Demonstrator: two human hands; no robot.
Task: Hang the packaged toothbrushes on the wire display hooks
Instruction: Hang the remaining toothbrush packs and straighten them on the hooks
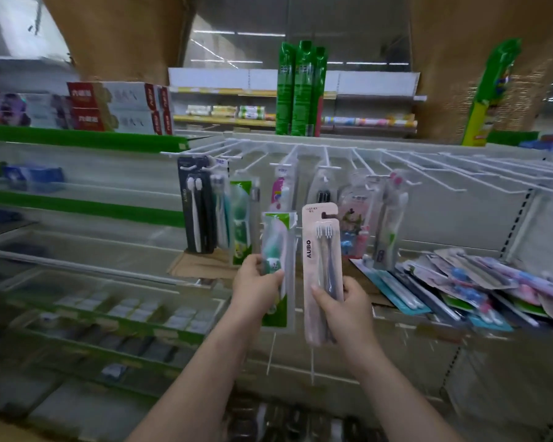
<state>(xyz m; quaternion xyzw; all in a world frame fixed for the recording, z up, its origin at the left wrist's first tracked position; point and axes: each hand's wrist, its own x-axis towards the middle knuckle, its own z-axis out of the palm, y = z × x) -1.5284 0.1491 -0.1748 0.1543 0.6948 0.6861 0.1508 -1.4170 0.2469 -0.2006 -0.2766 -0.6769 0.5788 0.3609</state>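
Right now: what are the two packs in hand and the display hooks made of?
Green pack in left hand: looks like a glossy clear plastic sleeve; the brush shows through.
Pink AUBO pack in right hand: likely matte printed card with a clear window.
Wire hooks: thin rods, probably white-coated metal.

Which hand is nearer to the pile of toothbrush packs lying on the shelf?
Right. The right hand, gripping the beige pack, is just left of the pile. The left hand, gripping the green pack, is farther left.
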